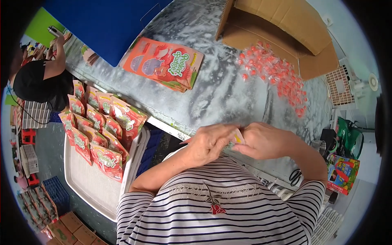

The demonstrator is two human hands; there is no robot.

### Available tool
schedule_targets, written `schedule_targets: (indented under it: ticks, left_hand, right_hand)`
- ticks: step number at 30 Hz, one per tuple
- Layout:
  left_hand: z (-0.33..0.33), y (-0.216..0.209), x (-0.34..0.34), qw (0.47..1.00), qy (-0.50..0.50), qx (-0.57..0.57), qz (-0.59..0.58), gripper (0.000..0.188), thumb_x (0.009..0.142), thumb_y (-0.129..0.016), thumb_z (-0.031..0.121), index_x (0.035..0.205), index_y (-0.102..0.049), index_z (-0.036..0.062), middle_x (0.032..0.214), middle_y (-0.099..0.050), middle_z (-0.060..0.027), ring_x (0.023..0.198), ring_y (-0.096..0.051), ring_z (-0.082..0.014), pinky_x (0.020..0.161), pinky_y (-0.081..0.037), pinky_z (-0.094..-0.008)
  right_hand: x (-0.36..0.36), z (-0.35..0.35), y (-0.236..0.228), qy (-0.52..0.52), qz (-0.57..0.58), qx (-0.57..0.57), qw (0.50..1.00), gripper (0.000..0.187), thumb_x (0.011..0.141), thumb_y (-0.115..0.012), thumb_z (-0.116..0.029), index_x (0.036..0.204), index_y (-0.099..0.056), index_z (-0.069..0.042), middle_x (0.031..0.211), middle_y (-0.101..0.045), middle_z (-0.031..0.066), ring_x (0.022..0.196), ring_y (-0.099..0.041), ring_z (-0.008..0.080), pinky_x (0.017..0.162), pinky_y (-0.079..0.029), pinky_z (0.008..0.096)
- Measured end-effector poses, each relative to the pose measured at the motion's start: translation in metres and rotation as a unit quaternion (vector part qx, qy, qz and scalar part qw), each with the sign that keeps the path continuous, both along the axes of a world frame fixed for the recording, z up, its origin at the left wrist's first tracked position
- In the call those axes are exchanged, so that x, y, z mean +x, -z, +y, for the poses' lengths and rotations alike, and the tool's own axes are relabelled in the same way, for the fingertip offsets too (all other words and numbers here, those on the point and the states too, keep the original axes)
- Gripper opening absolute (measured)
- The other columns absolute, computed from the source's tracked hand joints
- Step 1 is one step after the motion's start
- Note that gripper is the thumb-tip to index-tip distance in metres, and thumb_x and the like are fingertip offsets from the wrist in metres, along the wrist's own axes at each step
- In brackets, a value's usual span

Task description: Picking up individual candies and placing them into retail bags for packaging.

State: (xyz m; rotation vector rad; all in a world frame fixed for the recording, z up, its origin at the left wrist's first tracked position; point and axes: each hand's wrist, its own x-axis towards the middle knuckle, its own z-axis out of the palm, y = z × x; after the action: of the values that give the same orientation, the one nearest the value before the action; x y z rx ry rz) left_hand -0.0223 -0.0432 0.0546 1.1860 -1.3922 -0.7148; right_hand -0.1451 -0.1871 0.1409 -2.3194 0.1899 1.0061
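My left hand (207, 143) and my right hand (263, 141) are close together in front of my body, at the table's near edge. Their fingers are closed on a pouch (237, 138), of which only a pale corner with yellow and green print shows; the hands hide the rest. Farther off on the table lies a stack of flat red pouches (163, 61). To the right of it, individually wrapped red candies (271, 71) are spread in a heap. At my left, several plump red pouches (98, 122) stand in rows on a white tray (83, 179).
An open cardboard box (281, 24) lies on its side behind the candies. A blue panel (102, 24) covers the far left of the marbled table (228, 98). Scissors (295, 176) and a colourful package (344, 173) are at the right. Another person (45, 79) works at far left.
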Motion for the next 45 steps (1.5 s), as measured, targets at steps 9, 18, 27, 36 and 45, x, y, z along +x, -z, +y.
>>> schedule_targets:
  ticks: [9,18,27,36,45]
  left_hand:
    - [0.005,0.022,0.022,0.962,-0.116,0.127,0.212,0.039,0.100,-0.049,0.030,0.089,-0.066,-0.0033,0.059,-0.055,0.0033,0.053,-0.046,-0.0025,0.044,-0.039,-0.0222]
    - [-0.008,0.017,0.017,0.933,-0.243,0.145,0.223,0.034,0.095,-0.060,0.026,0.076,-0.065,-0.0012,0.065,-0.059,0.0024,0.055,-0.047,-0.0023,0.047,-0.040,-0.0220]
    - [-0.004,0.053,0.027,0.915,-0.182,0.193,0.303,0.028,0.092,-0.065,0.026,0.080,-0.069,0.0010,0.071,-0.061,0.0052,0.062,-0.050,-0.0026,0.054,-0.042,-0.0217]
    - [0.001,0.048,0.019,0.928,-0.103,0.067,0.351,0.018,0.088,-0.069,0.017,0.094,-0.071,0.0002,0.075,-0.065,0.0037,0.066,-0.052,-0.0015,0.056,-0.043,-0.0205]
    - [0.011,0.047,0.033,0.930,-0.124,0.025,0.346,0.014,0.087,-0.065,0.012,0.085,-0.070,-0.0007,0.068,-0.062,0.0065,0.064,-0.048,0.0000,0.053,-0.040,-0.0217]
  right_hand:
    - [-0.033,0.008,0.086,0.440,-0.554,0.047,0.705,0.038,0.082,-0.072,-0.008,0.114,-0.057,0.003,0.101,-0.064,0.0066,0.087,-0.061,0.0153,0.076,-0.050,0.0285]
    - [-0.026,0.006,0.109,0.514,-0.478,0.141,0.698,0.012,0.090,-0.064,-0.007,0.098,-0.068,0.001,0.080,-0.066,-0.0017,0.072,-0.055,0.0023,0.064,-0.045,0.0198]
    - [-0.030,0.003,0.123,0.511,-0.428,0.183,0.723,0.019,0.091,-0.055,-0.008,0.101,-0.066,0.004,0.084,-0.067,0.0002,0.075,-0.057,0.0070,0.070,-0.046,0.0219]
    - [-0.001,0.026,0.099,0.540,-0.399,0.245,0.700,0.028,0.084,-0.061,0.005,0.056,-0.057,0.000,0.065,-0.060,-0.0025,0.056,-0.049,0.0024,0.053,-0.040,0.0207]
    - [0.003,0.027,0.100,0.498,-0.414,0.235,0.725,0.009,0.087,-0.061,-0.001,0.082,-0.066,0.004,0.076,-0.066,0.0011,0.063,-0.056,0.0053,0.059,-0.046,0.0218]
